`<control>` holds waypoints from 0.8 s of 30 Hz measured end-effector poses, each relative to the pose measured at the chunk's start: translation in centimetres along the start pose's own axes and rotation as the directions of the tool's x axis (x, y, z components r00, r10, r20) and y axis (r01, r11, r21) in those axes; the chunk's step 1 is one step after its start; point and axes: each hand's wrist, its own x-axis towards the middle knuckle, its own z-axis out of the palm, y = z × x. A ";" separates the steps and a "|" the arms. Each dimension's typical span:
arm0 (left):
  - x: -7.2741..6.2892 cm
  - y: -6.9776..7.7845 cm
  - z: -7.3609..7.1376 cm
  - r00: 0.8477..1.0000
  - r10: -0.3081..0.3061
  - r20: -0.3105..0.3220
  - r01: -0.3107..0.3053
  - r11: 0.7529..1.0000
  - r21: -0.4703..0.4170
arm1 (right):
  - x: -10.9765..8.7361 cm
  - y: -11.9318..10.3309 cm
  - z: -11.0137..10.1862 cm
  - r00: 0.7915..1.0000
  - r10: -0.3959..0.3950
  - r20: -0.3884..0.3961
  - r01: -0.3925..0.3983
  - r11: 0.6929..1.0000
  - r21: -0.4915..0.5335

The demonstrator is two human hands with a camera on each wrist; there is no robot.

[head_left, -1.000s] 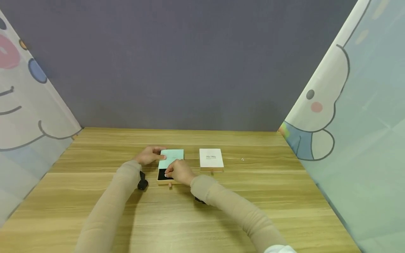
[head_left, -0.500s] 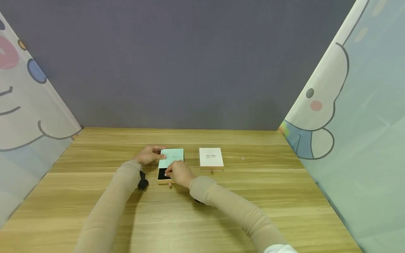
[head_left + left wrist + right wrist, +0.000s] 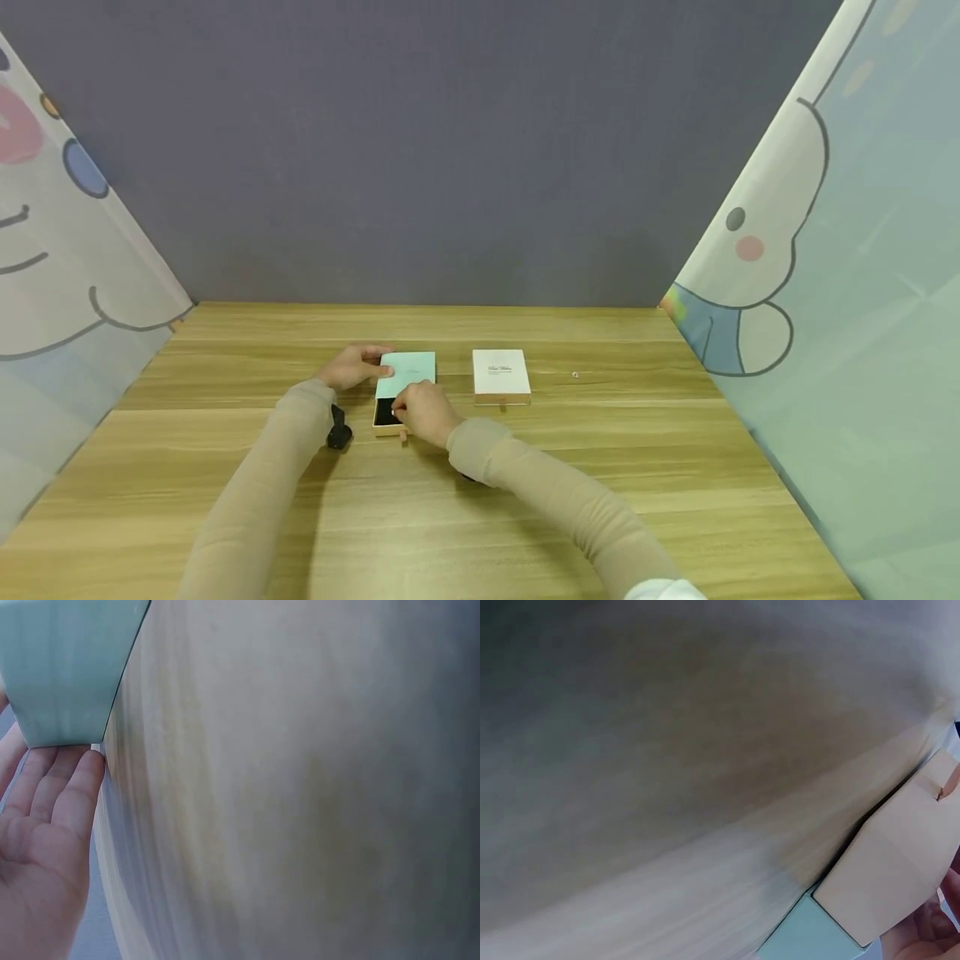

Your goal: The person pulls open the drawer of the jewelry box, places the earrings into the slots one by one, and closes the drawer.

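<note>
A mint-green sliding jewelry box [image 3: 406, 372] lies on the table, its drawer pulled partway out toward me. Black padding [image 3: 384, 412] lines the drawer [image 3: 387, 431]. My left hand [image 3: 351, 369] grips the sleeve at its far left, thumb on top and fingers along the side; in the left wrist view those fingers [image 3: 75, 799] lie against the mint sleeve [image 3: 64, 675]. Over the drawer, my right hand [image 3: 427, 412] pinches a tiny white shiny piece [image 3: 393, 411], mostly hidden by the fingertips. The right wrist view shows the peach drawer [image 3: 892, 859] beside that hand.
A closed white box [image 3: 501, 372] with dark lettering and a small pull tab stands to the right of the mint one. Further right lies a tiny shiny piece [image 3: 575, 375]. A dark grey panel [image 3: 435, 158] rises behind the wooden table [image 3: 390, 533].
The white piece at my right fingertips shows less than before, and those fingers have shifted very slightly over the drawer. My left hand and both boxes stay in place.
</note>
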 end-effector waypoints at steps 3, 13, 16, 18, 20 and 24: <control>0.1 0.0 0.0 1.000 -0.002 -0.001 0.002 1.000 -0.004 | 0.0 0.2 0.0 1.000 0.014 -0.002 -0.014 0.999 0.053; 0.3 0.3 -0.4 1.000 0.008 -0.002 -0.008 1.000 0.015 | 0.0 0.8 -0.5 1.000 0.001 0.008 -0.003 0.983 0.185; 0.3 0.2 -0.4 1.000 0.017 0.002 -0.017 0.999 0.029 | -0.3 1.0 -0.9 1.000 0.004 0.024 -0.010 0.967 0.255; 0.3 0.2 -0.3 1.000 0.012 -0.002 -0.012 1.000 0.022 | -0.5 1.2 -1.3 0.999 0.018 0.034 -0.027 0.953 0.301; 0.3 0.0 -0.3 1.000 0.010 -0.002 -0.010 1.000 0.029 | -0.8 1.5 -1.9 0.999 0.030 0.040 -0.041 0.946 0.323; 0.3 -0.2 -0.2 1.000 0.002 0.004 -0.002 1.000 0.028 | -1.7 2.1 -3.5 0.998 0.055 0.032 -0.063 0.937 0.343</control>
